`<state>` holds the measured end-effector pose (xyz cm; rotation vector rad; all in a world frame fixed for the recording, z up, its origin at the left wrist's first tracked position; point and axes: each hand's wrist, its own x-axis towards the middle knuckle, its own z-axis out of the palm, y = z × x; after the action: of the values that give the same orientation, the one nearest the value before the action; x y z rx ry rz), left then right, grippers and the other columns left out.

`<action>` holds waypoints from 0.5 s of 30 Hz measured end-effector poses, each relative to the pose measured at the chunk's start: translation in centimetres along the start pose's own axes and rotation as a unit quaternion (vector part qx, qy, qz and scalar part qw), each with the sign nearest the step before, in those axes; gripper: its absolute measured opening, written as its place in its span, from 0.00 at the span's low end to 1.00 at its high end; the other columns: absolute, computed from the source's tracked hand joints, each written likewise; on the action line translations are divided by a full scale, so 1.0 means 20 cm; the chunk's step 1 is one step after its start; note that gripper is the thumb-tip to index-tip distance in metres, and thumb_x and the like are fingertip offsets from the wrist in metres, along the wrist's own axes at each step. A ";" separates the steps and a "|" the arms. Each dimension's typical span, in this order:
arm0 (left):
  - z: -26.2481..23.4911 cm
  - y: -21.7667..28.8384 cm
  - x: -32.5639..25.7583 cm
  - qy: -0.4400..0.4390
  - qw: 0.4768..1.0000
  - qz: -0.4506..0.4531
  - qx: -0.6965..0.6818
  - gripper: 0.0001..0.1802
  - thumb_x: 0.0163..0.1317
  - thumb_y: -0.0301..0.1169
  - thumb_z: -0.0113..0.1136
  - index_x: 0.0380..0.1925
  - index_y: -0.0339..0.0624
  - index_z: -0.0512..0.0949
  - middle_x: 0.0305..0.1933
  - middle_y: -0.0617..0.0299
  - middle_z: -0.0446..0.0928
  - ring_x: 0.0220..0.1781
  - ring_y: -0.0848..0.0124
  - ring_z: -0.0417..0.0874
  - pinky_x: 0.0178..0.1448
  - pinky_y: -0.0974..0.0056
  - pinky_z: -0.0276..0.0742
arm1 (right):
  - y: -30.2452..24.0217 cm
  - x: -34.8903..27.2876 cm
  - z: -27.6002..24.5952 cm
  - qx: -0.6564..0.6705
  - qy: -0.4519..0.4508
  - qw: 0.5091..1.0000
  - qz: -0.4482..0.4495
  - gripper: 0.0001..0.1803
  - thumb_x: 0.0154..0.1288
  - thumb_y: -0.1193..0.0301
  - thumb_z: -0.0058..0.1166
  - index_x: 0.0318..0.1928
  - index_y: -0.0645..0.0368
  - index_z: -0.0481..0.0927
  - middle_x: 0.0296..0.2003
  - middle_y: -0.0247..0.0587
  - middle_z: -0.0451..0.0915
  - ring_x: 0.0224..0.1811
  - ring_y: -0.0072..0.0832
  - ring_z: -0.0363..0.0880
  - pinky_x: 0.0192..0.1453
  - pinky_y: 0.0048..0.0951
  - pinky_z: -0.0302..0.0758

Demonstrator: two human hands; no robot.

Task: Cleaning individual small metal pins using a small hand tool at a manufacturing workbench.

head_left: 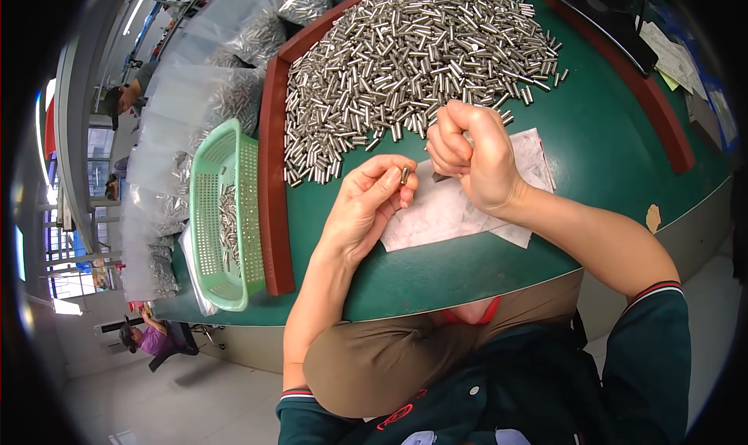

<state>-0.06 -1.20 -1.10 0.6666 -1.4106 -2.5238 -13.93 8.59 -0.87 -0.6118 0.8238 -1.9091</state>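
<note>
My left hand (365,205) pinches one small metal pin (404,175) between thumb and fingertips, above a white sheet of paper (436,211) on the green table (608,157). Just to its right my right hand (471,153) is closed in a fist, thumb side toward the left hand; a sliver of metal shows in its grip, but what it is I cannot tell. Behind both hands lies a large heap of short silver metal pins (413,63), spread across the table inside a red-brown raised border (274,180).
A green plastic basket (226,211) holding several pins stands at the table's left edge. Clear bags of pins (234,47) are stacked beyond it. Papers (674,59) and a dark tray (608,8) lie at the far right. Other people sit at the far left.
</note>
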 end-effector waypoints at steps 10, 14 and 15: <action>-0.01 0.00 0.01 -0.014 1.000 0.002 -0.017 0.11 0.61 0.32 0.48 0.38 0.35 0.72 0.27 0.63 0.72 0.26 0.79 0.70 0.34 0.75 0.67 | -0.01 0.01 0.00 -0.001 0.003 1.000 0.002 0.22 0.63 0.63 0.30 0.11 0.52 0.52 0.07 0.28 0.50 0.11 0.17 0.44 0.16 0.21 0.44; -0.01 0.01 0.01 -0.002 1.000 -0.015 -0.020 0.13 0.62 0.31 0.46 0.41 0.31 0.70 0.28 0.59 0.74 0.25 0.78 0.71 0.32 0.76 0.68 | 0.00 0.01 0.00 0.006 0.005 1.000 0.012 0.22 0.63 0.63 0.30 0.11 0.52 0.52 0.07 0.28 0.50 0.10 0.17 0.43 0.16 0.21 0.44; -0.01 0.02 0.01 0.000 1.000 -0.017 -0.023 0.14 0.63 0.31 0.45 0.42 0.30 0.69 0.28 0.58 0.75 0.25 0.77 0.71 0.31 0.76 0.68 | 0.00 0.01 0.00 0.005 0.005 1.000 0.012 0.22 0.63 0.63 0.30 0.11 0.52 0.52 0.07 0.28 0.50 0.10 0.17 0.43 0.16 0.21 0.44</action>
<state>-0.21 -1.53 -0.94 0.6891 -1.3488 -2.5735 -14.03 8.47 -0.89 -0.5836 0.8239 -1.8945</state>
